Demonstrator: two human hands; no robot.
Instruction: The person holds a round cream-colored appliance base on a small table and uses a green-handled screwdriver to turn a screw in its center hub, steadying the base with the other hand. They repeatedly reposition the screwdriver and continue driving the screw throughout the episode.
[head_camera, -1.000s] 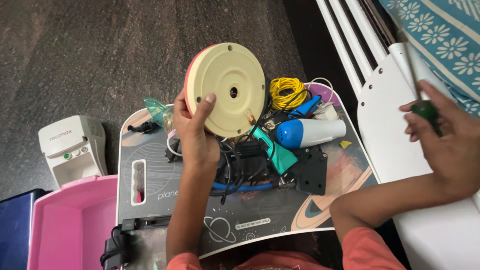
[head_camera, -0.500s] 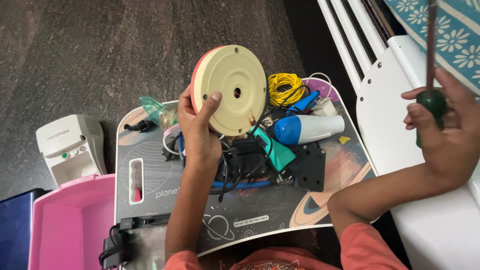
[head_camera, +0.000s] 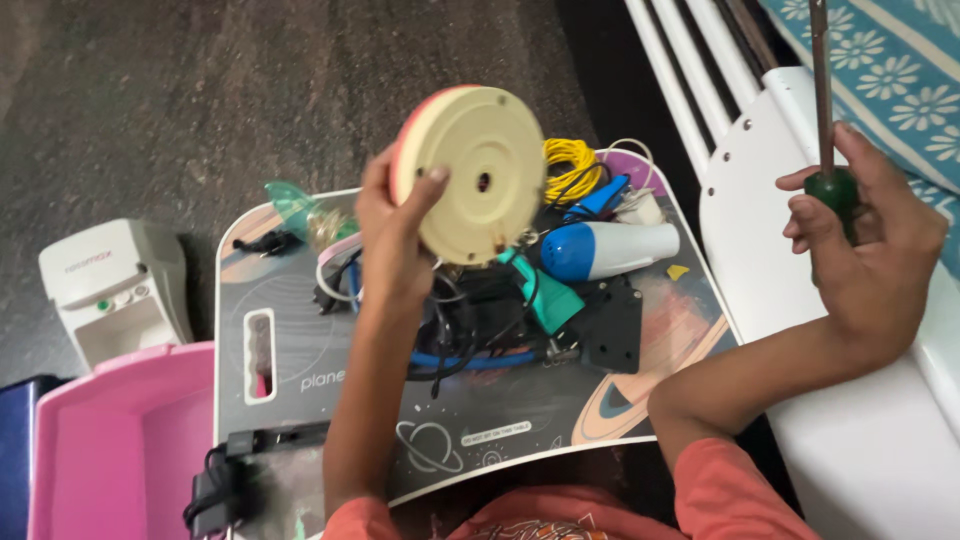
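My left hand (head_camera: 392, 232) grips a cream round disc-shaped device (head_camera: 472, 172) with a pink rim, held up above the lap table (head_camera: 500, 410), its flat back facing me with a small centre hole. My right hand (head_camera: 868, 248) is off to the right over a white chair, closed around the green handle of a screwdriver (head_camera: 826, 150) whose shaft points upward. Below the disc lie tangled black and blue cables (head_camera: 470, 335), a teal piece (head_camera: 548, 298), a blue-and-white cylinder-shaped device (head_camera: 608, 248) and a coil of yellow wire (head_camera: 570, 162).
A black square plate (head_camera: 612, 328) rests on the table's right part. A white boxy machine (head_camera: 115, 290) stands on the dark floor at left, with a pink bin (head_camera: 110, 440) below it. A white chair (head_camera: 850, 420) and blue floral fabric (head_camera: 890, 70) fill the right side.
My left hand has lifted the disc a little higher and tilted it. My right hand has raised the screwdriver so its shaft now stands upright.
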